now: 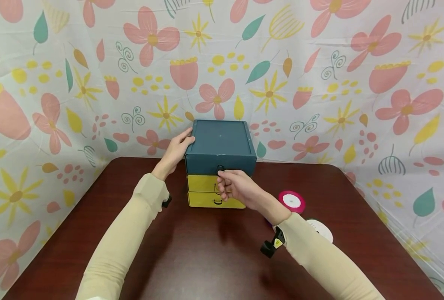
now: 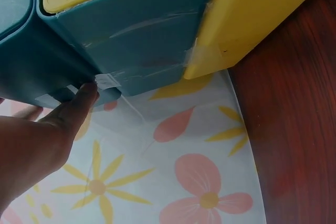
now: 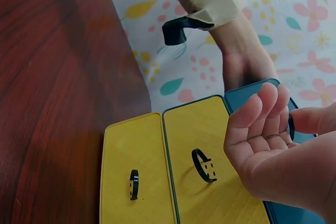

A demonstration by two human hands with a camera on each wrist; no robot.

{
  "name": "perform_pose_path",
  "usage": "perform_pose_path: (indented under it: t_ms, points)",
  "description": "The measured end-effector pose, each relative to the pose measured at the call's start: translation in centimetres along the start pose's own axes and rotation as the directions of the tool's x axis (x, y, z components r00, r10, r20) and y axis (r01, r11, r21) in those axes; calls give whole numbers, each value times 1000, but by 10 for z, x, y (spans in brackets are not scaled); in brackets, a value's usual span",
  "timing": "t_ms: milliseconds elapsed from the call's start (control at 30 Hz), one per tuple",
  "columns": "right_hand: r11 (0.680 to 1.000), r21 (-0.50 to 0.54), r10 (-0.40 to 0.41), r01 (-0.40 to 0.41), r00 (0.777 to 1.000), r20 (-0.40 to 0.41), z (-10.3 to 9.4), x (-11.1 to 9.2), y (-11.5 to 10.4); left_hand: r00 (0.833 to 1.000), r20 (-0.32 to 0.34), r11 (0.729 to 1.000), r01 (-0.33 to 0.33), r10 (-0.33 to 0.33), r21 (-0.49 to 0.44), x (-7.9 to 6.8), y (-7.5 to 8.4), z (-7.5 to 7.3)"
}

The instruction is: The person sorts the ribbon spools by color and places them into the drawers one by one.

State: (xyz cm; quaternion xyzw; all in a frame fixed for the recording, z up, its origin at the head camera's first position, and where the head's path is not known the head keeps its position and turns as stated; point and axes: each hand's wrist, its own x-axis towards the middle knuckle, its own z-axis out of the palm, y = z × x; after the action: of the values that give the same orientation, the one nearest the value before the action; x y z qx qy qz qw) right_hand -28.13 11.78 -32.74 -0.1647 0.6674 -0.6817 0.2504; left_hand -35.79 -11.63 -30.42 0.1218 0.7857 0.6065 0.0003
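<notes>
A small drawer cabinet stands at the back of the table, with a dark blue top and top drawer over two yellow drawers. My left hand rests against the cabinet's upper left side. In the left wrist view, its extended fingers touch the blue side wall. At the front, the thumb and index finger of my right hand pinch the black handle of the blue drawer. Its other fingers are curled in the right wrist view. Both yellow drawers bear black loop handles and look pushed in.
To the right on the dark red table lie a pink-rimmed spool and a white spool, partly behind my right forearm. Something purple shows beside them. A flowered cloth hangs behind the table.
</notes>
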Motion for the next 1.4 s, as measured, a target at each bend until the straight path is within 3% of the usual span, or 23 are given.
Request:
perform_pose_path:
  t_ms: [233,700,933,1100,1400]
  points:
    - [1000,11,-6,6,1000,4,1,-2,1,1000,18,1000,-2,3,-13,1,-2,0]
    - [1000,18,-3,3,1000,-3,5,-6,4,999,-12,999,-36,36,11,2,-4,0]
    - [1000,10,1,-1,1000,0,7,-11,3,1000,13,1000,-21,21,-6,-3,3,0]
    - [1000,4,1,-1,1000,12,9,-14,3,1000,-7,1000,-24,24,-3,1,-4,1]
    - [1000,-9,9,-8,1000,17,12,-17,1,1000,-8,1000,-27,27,-7,0,-3,1]
